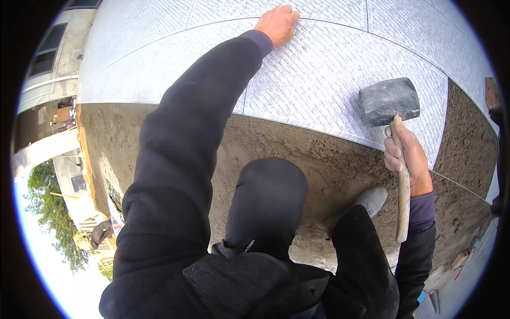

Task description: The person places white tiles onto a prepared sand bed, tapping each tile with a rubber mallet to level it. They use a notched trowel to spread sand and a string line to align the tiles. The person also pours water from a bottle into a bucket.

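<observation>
My left hand (277,25) reaches to the top of the view, resting on a joint between pale grey textured paving slabs (308,74) with its fingers curled; what they hold, if anything, is hidden. My right hand (404,154) grips the wooden handle of a rubber mallet (389,100) just below its dark grey head, which hangs over the lower slab near its right end. Bare grey-brown mortar bed (265,138) shows along that slab's near edge and beyond its right end.
My grey shoe (372,200) stands on the bed near my bent dark knee. A thin string (459,186) runs to the right. A building (48,53), clutter and trees (53,212) are at the left. Small blocks (459,260) lie at the lower right.
</observation>
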Tool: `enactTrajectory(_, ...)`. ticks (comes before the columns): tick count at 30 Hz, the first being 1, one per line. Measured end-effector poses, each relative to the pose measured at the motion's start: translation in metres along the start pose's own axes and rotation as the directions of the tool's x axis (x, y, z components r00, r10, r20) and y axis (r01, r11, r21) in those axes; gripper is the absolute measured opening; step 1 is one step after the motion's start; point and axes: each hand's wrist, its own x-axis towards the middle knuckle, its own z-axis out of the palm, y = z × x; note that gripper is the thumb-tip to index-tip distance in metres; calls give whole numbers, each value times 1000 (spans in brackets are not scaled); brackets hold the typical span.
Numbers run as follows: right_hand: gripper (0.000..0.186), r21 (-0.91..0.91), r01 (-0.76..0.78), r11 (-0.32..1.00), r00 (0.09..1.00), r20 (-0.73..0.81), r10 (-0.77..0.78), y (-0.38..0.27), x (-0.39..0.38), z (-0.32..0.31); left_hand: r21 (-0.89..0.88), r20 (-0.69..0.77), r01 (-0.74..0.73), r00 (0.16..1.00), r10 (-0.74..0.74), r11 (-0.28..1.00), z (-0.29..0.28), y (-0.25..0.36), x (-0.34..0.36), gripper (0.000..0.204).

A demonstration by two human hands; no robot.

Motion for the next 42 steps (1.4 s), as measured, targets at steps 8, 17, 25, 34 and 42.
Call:
enactTrajectory(8, 40, -94, 111, 989, 987, -105, -121, 33, -40, -21, 58, -6, 325, 946, -325, 944, -50, -35, -211, 75)
enactTrajectory(17, 47, -740, 351, 574, 911, 127, -393, 23, -38, 39, 79, 391, 457, 803, -449, 886, -72, -87, -309, 89)
enactTrajectory(25, 50, -717, 688, -110, 687, 693, -218, 3, 88, 230, 38, 312, 516, 807, -501, 856, -69, -79, -309, 83)
enactTrajectory(34, 51, -585, 757, -292, 559, 811, -173, 46, 162, 313, -230, 167, 491, 871, -463, 841, -70, -76, -313, 64)
enactTrajectory(42, 52, -698, 670, -251, 708, 703, -66, 41, 163, 325, -171, 261, 557, 821, -507, 813, -69, -75, -312, 64)
